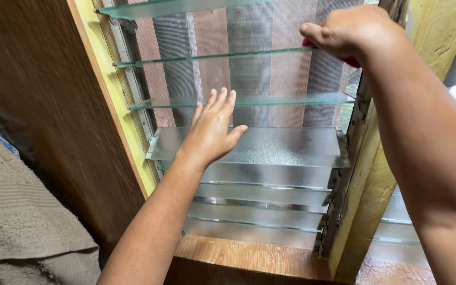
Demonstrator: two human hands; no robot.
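A louvre window fills the middle of the view, with several frosted glass slats [286, 145] set in a metal side frame [133, 105]. My left hand [212, 129] lies flat, fingers apart, on the top of one slat near its left half. My right hand [352, 29] is up at the right end of a higher glass slat [228, 54], closed on a red cloth [350, 60] of which only small bits show under the fingers. Behind the slats hangs a grey mesh screen [249, 26].
A yellow frame post [106, 89] and dark wooden panel [38, 105] stand to the left. A beige towel [17, 221] lies at lower left. A wooden sill [249, 256] runs below the slats. A yellow wall post [365, 200] stands on the right.
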